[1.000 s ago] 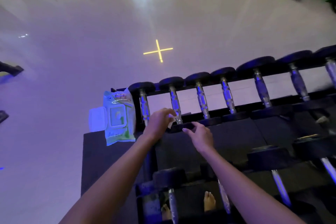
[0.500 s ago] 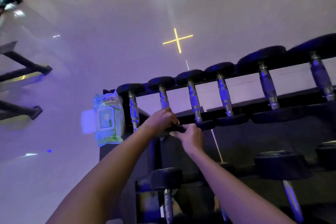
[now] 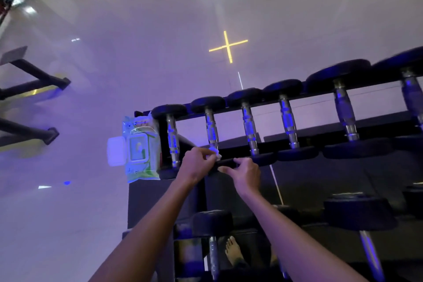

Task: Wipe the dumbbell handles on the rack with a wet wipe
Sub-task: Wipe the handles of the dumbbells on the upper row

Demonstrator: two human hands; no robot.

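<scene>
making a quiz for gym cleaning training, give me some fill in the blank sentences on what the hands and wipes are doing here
1. The left hand pinches the wet wipe at the near end of the handle of the ___ dumbbell from the left on the top row.
2. The right hand grips that dumbbell's near ___.
3. The green wipe pack sits at the ___ end of the rack.

Missing words: second; head; left

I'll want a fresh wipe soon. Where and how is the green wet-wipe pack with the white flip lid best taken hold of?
Probably the near end of the green wet-wipe pack, coming from your side: its open white lid juts left, and the leftmost black dumbbell with chrome handle crowds its right edge.
</scene>
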